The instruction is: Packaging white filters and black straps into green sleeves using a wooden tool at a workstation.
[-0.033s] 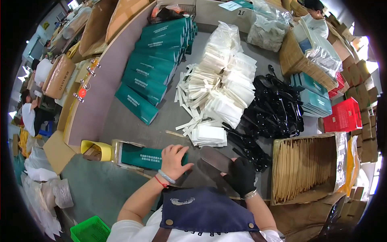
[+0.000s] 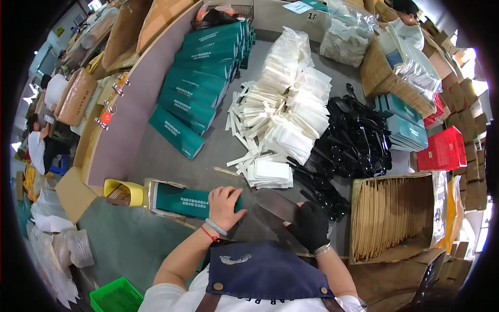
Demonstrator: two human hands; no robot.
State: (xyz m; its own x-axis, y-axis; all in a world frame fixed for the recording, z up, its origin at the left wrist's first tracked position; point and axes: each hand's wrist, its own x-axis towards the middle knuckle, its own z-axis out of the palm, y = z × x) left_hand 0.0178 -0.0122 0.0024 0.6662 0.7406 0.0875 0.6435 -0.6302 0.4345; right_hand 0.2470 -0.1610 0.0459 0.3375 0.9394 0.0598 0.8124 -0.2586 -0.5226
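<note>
My left hand (image 2: pixel 223 209) lies over the right end of a green printed paper sleeve (image 2: pixel 179 200), fingers bent and thumb spread apart. The sleeve's left end sits in a small open cardboard box (image 2: pixel 151 195) at the table's front edge. In a black fingerless glove, my right hand (image 2: pixel 310 228) grips the near end of a flat, dark, see-through oblong piece (image 2: pixel 275 204) with a rounded tip; its kind is unclear. Just beyond it lies a stack of white paper packets (image 2: pixel 268 176). Black plastic spoons (image 2: pixel 358 138) are heaped to the right.
Green sleeves (image 2: pixel 189 96) fan out at the left, beside a large pile of white packets (image 2: pixel 296 104). A carton of thin wooden sticks (image 2: pixel 392 218) stands at right, a yellow container (image 2: pixel 125 193) at left. A red basket (image 2: pixel 442 149) is farther right, a green basket (image 2: pixel 117 296) below left.
Almost nothing differs. The dark oblong piece and my right hand have shifted very slightly to the left.
</note>
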